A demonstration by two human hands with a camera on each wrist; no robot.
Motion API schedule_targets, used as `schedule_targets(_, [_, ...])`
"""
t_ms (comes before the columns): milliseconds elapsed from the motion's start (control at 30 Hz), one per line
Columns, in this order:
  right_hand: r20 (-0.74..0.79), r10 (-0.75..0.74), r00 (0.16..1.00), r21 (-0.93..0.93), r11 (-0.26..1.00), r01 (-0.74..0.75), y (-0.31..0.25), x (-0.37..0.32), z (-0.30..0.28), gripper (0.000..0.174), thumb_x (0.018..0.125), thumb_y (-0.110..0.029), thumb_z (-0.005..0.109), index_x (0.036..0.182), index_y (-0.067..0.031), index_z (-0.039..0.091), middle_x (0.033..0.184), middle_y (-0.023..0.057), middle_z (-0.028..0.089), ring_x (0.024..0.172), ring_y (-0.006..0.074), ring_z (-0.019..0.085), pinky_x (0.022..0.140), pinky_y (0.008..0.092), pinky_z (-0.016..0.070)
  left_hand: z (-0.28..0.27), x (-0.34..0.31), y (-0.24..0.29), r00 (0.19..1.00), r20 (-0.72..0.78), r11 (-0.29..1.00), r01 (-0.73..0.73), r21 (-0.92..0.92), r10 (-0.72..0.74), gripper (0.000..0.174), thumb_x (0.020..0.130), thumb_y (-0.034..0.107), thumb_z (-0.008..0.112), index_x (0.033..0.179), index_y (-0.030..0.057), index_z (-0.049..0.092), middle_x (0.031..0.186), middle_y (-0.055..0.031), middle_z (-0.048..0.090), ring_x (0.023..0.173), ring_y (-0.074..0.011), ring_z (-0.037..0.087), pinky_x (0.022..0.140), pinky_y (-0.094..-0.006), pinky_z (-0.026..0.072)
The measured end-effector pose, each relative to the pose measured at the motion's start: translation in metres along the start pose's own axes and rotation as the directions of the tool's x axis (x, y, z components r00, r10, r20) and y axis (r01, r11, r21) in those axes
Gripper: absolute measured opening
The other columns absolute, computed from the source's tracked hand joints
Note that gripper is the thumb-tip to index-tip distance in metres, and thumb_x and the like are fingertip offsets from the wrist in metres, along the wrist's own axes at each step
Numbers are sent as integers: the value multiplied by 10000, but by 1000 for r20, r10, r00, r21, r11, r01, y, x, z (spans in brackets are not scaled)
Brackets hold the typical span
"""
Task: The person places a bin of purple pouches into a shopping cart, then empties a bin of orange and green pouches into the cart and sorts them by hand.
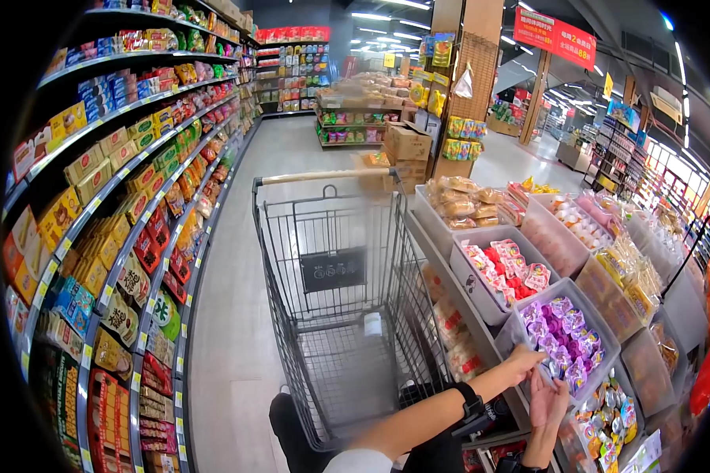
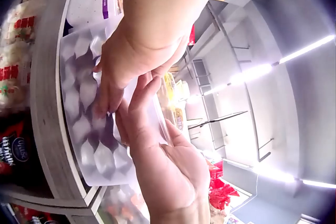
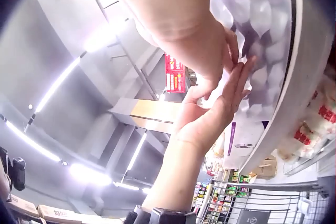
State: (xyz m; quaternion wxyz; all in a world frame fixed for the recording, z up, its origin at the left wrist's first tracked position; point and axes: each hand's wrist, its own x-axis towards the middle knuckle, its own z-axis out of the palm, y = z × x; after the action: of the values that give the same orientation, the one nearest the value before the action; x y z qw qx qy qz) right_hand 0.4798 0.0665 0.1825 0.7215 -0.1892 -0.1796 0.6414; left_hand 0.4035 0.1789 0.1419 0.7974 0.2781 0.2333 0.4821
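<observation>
At the near rim of a translucent bin filled with purple-wrapped packets, both hands come close together. My left hand reaches across from the cart side, its fingertips right at the packets. Just below it, my right hand has its palm partly turned up and its fingers toward the rim. In the left wrist view, the left hand and right hand overlap before the bin's wall. The right hand and left hand meet again in the right wrist view. I cannot tell whether they pinch a packet.
A metal shopping cart stands in the aisle beside the bins. Bins of pink-and-red packets, bread-like packs and mixed silver packets surround the purple one. Stocked shelves line the left; stacked cartons stand ahead.
</observation>
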Motion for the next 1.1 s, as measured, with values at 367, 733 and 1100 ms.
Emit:
schedule_targets(367, [-96,-58,994,4,998,59,-21,6,-18,417,842,-69,500,1179,153,394,1277,335,470,1226,458,486,1060,480,448,17,-14,10,978,70,981,192,35,-194,72,840,33,591,781,-7,595,651,-45,549,580,-163,549,539,-354,462])
schedule_targets(733, [-63,39,997,89,995,-33,-14,5,-1,524,857,-75,477,1232,255,320,1310,368,448,1247,426,476,1073,407,441,8,-19,35,956,70,937,263,229,-285,241,921,211,566,829,-11,587,723,-106,607,663,-261,645,577,-397,524])
schedule_targets(1100, [-105,148,983,266,957,-116,-25,18,-14,628,853,-62,446,1313,272,181,1357,411,352,1291,479,397,1067,433,455,-97,-157,93,873,324,242,-425,872,365,289,876,252,607,1040,45,490,715,-111,647,646,-248,658,578,-396,518])
